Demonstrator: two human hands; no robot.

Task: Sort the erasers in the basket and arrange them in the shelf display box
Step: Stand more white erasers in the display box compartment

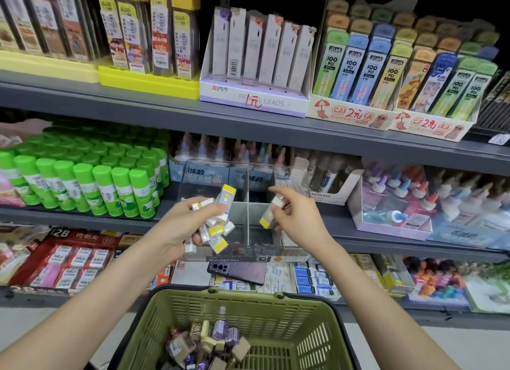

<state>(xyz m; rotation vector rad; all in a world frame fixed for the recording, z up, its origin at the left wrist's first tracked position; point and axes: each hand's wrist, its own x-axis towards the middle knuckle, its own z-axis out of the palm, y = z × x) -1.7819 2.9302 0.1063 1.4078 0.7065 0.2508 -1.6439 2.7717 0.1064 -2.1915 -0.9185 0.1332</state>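
- 2 bare hands are raised in front of the shelf, above the basket.
- The left hand (182, 226) clutches a bunch of erasers (216, 229), white with yellow ends. At least 7 show, fanned out at odd angles, and more may be hidden in the palm.
- The right hand (298, 218) pinches a single eraser (265, 219) of the same kind, yellow end pointing down, in front of the box's right compartment.
- 1 clear display box (276, 176) stands on the middle shelf, just behind both hands. 1 upright divider (248, 193) splits it into 2 visible compartments, and I cannot tell whether any erasers lie inside.
- 1 olive-green basket (193, 309) sits low in the foreground. It holds a heap of loose erasers (215, 336) in purple, tan and cream wrappers, roughly a dozen in sight and too jumbled to count exactly.
- 1 purple phone (242, 271) lies flat on the goods of the lowest shelf, just below the box.
- 3 grey shelves (138, 104) are in view, all packed with stationery.
- Green-capped glue sticks (82, 184) stand in dense rows at the left of the middle shelf.
- A pencil leads box (254, 102) holds 6 slim packs on the top shelf, with 2 cartoon-printed boxes to its right.
- The floor (386, 342) is pale grey.
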